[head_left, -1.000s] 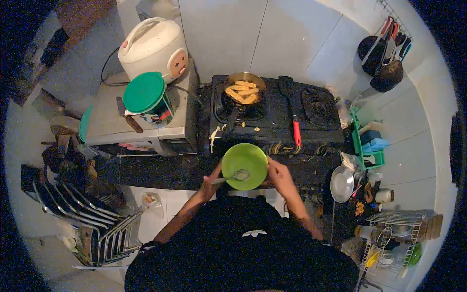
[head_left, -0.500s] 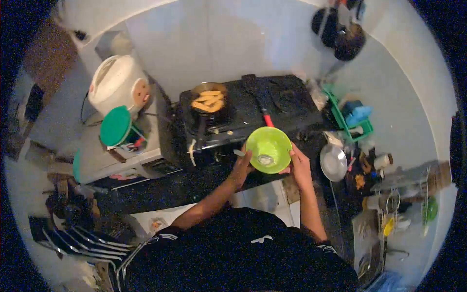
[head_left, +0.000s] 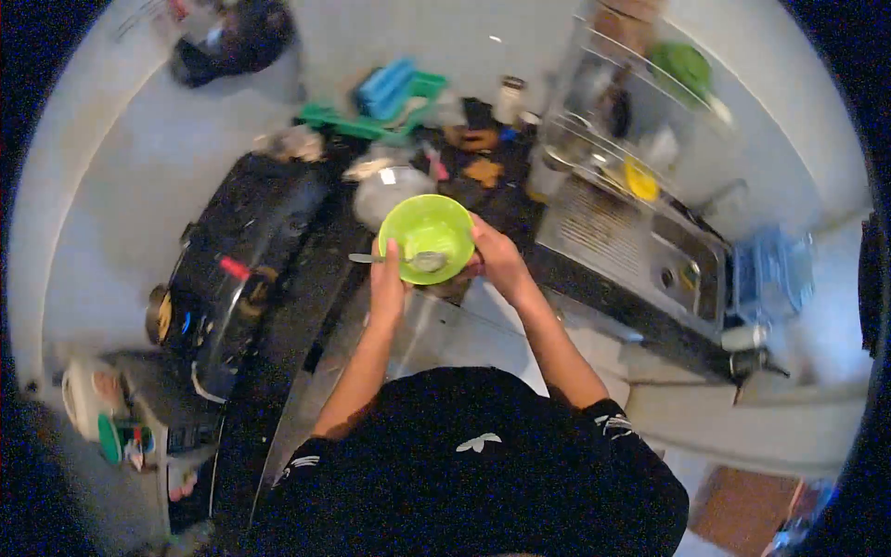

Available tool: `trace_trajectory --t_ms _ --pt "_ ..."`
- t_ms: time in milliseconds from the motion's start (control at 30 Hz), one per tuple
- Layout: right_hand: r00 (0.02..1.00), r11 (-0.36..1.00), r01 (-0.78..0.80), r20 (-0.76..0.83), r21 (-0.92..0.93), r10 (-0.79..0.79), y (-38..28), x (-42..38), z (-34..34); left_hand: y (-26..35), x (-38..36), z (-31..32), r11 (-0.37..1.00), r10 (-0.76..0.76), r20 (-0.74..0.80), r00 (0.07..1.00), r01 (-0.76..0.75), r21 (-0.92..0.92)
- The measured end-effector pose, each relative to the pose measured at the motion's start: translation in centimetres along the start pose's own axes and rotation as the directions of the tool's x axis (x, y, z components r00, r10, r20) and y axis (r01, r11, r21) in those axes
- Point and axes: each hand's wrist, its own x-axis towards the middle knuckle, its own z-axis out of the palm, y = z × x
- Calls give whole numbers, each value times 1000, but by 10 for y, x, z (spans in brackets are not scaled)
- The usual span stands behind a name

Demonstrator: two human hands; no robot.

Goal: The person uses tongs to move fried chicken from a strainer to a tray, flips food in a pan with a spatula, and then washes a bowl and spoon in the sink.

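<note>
A lime-green bowl (head_left: 418, 221) is held up in front of me between both hands, tipped so that its inside shows. Wrapped around its left side is my left hand (head_left: 388, 283), whose thumb presses near the spoon. My right hand (head_left: 499, 262) grips the right rim. A metal spoon (head_left: 430, 262) lies in the bowl with its handle sticking out past my left thumb. Some pale residue coats the inside. Just behind the bowl, a silvery round basin (head_left: 382, 197) rests on the dark counter, partly covered by it.
The black stove (head_left: 251, 213) is at the left, with a pan (head_left: 160, 316) at its far edge. A green basket (head_left: 343, 123) holds blue items. To the right are a steel sink (head_left: 682, 269), a wire dish rack (head_left: 594, 148) and a blue crate (head_left: 770, 274).
My view has swung to the right, so the stove now sits at the left and the sink has come into sight. Both hands still hold the bowl with the spoon, now in front of the basin.
</note>
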Motion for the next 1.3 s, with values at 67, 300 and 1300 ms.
trace_trajectory --t_ms 67,300,1300 --pt "997 995 75 -26 -71 -77 2 -15 -54 -15 1 45 990 -95 109 989 82 113" --pt "973 989 -69 -211 130 95 -3 -75 -175 -63 0 171 976 -53 290 956 -12 219" --pt "731 986 -166 -667 29 143 66 -208 -620 -317 -11 566 836 -446 584 678 83 542"
